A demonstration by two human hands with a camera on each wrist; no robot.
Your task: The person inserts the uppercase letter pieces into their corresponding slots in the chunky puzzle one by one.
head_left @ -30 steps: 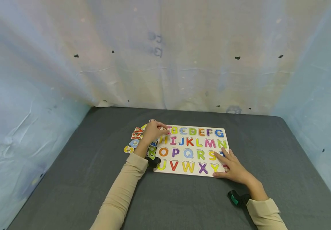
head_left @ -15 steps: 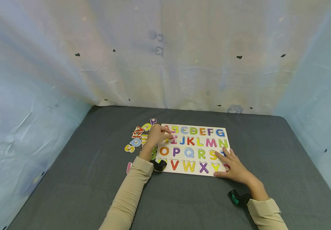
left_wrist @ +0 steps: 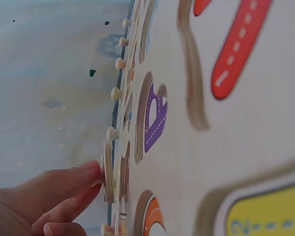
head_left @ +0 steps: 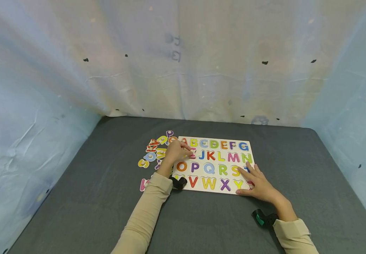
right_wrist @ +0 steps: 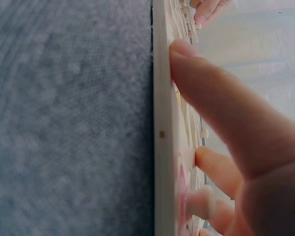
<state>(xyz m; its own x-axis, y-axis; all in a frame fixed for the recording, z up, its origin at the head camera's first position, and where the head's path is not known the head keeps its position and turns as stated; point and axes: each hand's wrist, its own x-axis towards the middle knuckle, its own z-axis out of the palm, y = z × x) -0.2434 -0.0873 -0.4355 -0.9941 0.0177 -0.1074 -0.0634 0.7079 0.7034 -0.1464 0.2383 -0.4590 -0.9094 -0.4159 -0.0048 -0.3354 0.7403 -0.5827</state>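
My left hand pinches a pink letter I puzzle piece between thumb and fingertips. The piece stands close over the matching pink I recess in the second row of the wooden alphabet puzzle board. In the left wrist view it is seen edge-on, right at the board's face. My right hand rests spread on the board's lower right corner, its thumb at the front edge. Beside that hand, a wooden knob rises from a pink letter. Knobbed letters such as the blue C sit in the top row.
Loose knobbed letters lie left of the board, among them a purple P, a blue Q, a yellow S and a pink letter. My left forearm partly covers this pile. Dark grey cloth covers the table.
My left hand has carried the pink piece from beside the A down and right to the I recess. My right hand has stayed on the corner.
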